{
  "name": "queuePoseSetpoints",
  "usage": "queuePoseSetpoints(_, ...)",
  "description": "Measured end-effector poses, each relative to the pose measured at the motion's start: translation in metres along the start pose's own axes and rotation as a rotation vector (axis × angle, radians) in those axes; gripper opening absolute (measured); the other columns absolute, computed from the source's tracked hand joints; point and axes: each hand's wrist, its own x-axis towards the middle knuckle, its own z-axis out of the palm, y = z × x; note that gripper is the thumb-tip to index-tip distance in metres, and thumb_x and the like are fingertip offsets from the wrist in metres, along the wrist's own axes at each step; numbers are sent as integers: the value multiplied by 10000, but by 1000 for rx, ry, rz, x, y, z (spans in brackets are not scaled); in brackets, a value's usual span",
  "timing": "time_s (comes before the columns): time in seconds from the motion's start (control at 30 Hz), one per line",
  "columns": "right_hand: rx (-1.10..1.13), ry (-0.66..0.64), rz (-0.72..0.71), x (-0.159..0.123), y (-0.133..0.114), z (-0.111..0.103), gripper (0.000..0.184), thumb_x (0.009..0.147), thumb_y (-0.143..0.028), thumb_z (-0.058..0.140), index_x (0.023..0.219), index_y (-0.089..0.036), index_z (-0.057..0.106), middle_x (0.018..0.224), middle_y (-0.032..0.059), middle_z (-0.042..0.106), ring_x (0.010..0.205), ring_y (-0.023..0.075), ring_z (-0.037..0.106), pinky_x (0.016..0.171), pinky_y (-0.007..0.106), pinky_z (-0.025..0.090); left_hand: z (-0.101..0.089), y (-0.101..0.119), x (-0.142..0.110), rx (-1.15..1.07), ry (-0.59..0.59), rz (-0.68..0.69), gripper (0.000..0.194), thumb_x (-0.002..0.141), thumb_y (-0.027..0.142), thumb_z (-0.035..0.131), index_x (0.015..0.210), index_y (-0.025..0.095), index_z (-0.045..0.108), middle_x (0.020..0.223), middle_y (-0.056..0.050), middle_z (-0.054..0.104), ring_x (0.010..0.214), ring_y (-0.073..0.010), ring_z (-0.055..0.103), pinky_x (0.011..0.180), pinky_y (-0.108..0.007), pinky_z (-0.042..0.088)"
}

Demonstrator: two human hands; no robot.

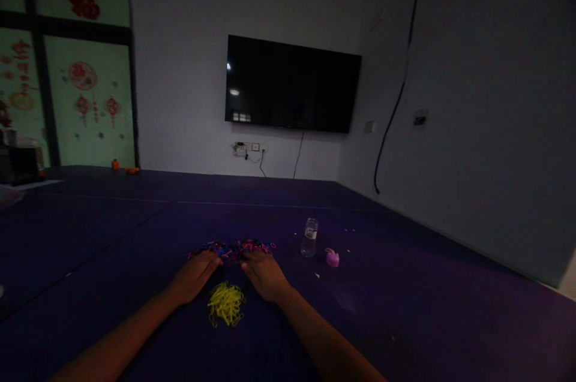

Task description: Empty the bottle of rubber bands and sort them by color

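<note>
A spread pile of small multicoloured elastic bands [234, 249], mostly pink, blue and purple, lies on the dark purple surface ahead of me. My left hand [197, 274] rests at the pile's near left edge, fingers stretched out and touching it. On the right side, my right hand [264, 273] lies with its fingers extended over the bands. Neither hand appears to grip anything, though some fingertips are hard to see in the dim light. Between my forearms sits a separate heap of yellow rubber bands [226, 304], apart from both hands.
A clear bottle [309, 239] without a cap stands upright right of the pile. Beside it lies a pink lid [332, 258]. White scraps dot the purple surface [405, 286]. Small orange objects [116, 164] sit far left. A television [292, 85] hangs on the back wall.
</note>
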Motion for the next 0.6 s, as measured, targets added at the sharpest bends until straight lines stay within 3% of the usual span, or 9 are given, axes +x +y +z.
queuePoseSetpoints(0.1,-13,31,44,0,-4,-4,370,966,-309,291,1054,-175,623,1064,82,651,1027,188,563,900,293,382,1,4,2,35,-22,21,430,900,474,294,840,227,641,877,-38,665,858,-188,591,828,-308,445)
queuePoseSetpoints(0.2,-87,64,174,0,-7,-8,408,968,-319,273,941,-155,646,943,107,670,954,205,593,868,305,394,0,3,4,121,56,-9,430,901,454,281,841,218,636,892,-52,664,870,-200,590,829,-328,433)
queuePoseSetpoints(0.4,-177,118,500,0,0,-6,445,966,-319,258,918,-116,652,936,163,663,883,239,620,789,333,426,-6,-13,5,405,236,-318,457,890,416,249,639,196,560,694,-82,604,755,-229,589,720,-336,433)
queuePoseSetpoints(0.5,-165,105,480,0,4,-2,440,966,-317,262,931,-113,651,953,163,662,902,244,616,794,338,429,-4,-21,7,381,227,-394,427,876,404,265,603,202,525,645,-73,578,724,-227,589,700,-332,435)
queuePoseSetpoints(0.6,-132,75,378,0,4,-1,416,965,-313,270,947,-136,647,997,143,657,961,242,598,836,347,417,1,-25,9,193,199,-293,424,876,420,252,640,209,533,704,-64,604,746,-213,596,714,-325,452)
